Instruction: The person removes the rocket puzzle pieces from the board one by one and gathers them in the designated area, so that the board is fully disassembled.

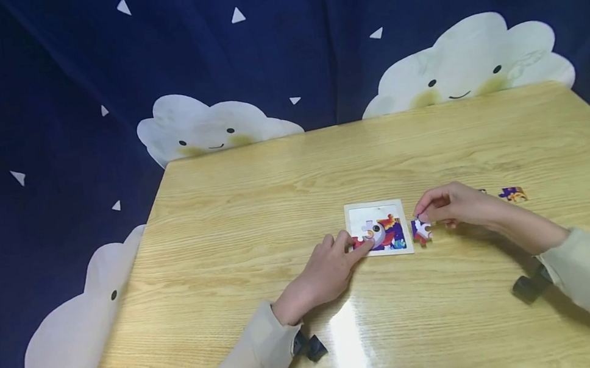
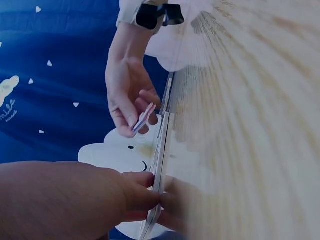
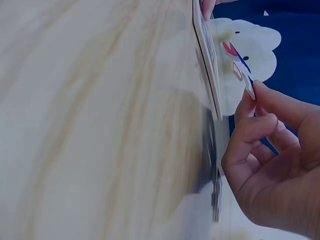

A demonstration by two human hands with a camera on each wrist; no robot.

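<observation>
A small jigsaw puzzle board (image 1: 408,237) with a white border lies on the table, its lower part filled with colourful pieces and its upper part pale. My left hand (image 1: 327,269) rests at its lower left, one finger extended over the pieces; in the left wrist view its fingertips touch the board's edge. To the right of the board, my right hand (image 1: 455,206) pinches a puzzle piece (image 1: 420,232) between thumb and finger. That piece is white, red and purple, and appears tilted above the table in the right wrist view (image 3: 240,67).
Another puzzle piece (image 1: 513,194), orange and purple, lies to the right beyond my right wrist. One more piece (image 1: 482,191) is mostly hidden behind that hand. The wooden table (image 1: 253,201) backs onto a dark blue curtain (image 1: 299,36) with white clouds.
</observation>
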